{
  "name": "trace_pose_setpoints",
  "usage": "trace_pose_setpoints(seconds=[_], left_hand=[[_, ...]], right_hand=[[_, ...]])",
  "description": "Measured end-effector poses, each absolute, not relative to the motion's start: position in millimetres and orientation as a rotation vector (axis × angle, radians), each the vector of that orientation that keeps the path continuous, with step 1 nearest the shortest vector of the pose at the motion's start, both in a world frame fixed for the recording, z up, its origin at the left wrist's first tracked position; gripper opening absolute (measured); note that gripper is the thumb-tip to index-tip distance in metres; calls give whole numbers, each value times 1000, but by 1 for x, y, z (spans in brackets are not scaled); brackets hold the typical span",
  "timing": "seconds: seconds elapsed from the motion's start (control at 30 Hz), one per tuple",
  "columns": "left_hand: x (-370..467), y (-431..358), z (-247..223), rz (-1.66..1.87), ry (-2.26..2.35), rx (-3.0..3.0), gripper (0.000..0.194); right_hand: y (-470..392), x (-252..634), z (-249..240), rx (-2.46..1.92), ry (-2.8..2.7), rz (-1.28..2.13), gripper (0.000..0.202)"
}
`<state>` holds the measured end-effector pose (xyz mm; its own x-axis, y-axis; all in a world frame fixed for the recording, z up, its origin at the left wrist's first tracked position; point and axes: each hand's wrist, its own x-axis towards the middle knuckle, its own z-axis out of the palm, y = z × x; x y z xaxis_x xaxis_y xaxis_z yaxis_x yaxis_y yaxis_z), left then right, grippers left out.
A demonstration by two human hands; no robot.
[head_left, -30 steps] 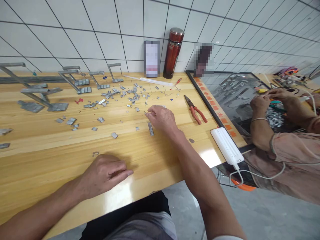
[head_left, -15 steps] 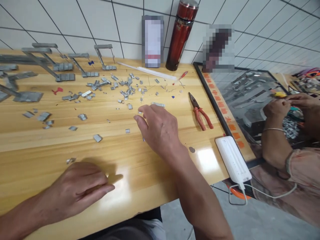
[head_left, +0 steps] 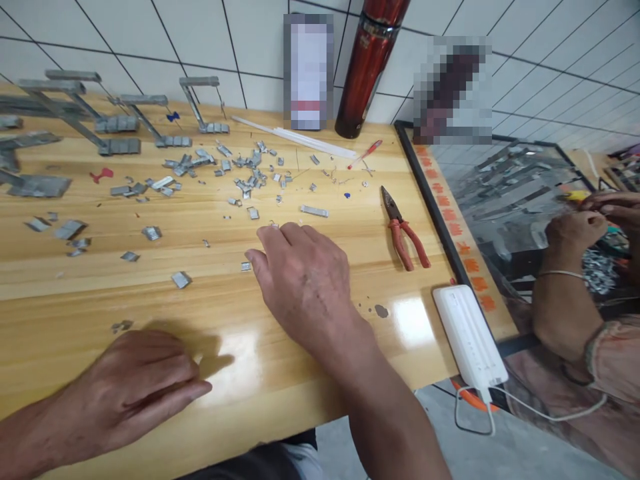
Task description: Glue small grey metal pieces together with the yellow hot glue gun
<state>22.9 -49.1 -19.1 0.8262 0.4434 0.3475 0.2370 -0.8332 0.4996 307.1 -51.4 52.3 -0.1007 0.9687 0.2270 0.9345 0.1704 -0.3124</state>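
Note:
My left hand (head_left: 143, 390) rests low on the wooden table (head_left: 60, 300), its fingers curled and the thumb alongside them; a tiny pale bit shows at its fingertips, too small to name. My right hand (head_left: 305, 287) is palm down at mid table, fingers bent and thumb apart from them, with nothing visible between. Just left of that thumb lies a small metal clip (head_left: 245, 266). A longer metal strip (head_left: 314, 211) sits beyond the knuckles. Many small grey metal pieces (head_left: 250, 180) are scattered farther back. Red-handled pliers (head_left: 405, 233) lie to the right.
Metal stands (head_left: 120, 145) occupy the back left. A phone (head_left: 309, 73) and a red flask (head_left: 370, 67) stand by the tiled wall. White straws (head_left: 305, 140) and a red pen (head_left: 365, 154) lie before them. At right are a cabled white power bank (head_left: 470, 333) and another person's arm (head_left: 565, 287).
The view has shifted slightly. My right hand has moved left and nearer, its thumb closer to the small clip, and the longer strip is now uncovered. My left hand keeps its pose.

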Motion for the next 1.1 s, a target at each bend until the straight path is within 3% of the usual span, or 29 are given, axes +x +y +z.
trace_pose_setpoints(seconds=[1.1], left_hand=[[20, -49, -22, 590, 481, 2430, 30]], right_hand=[[-48, 309, 51, -1863, -2132, 225, 24]])
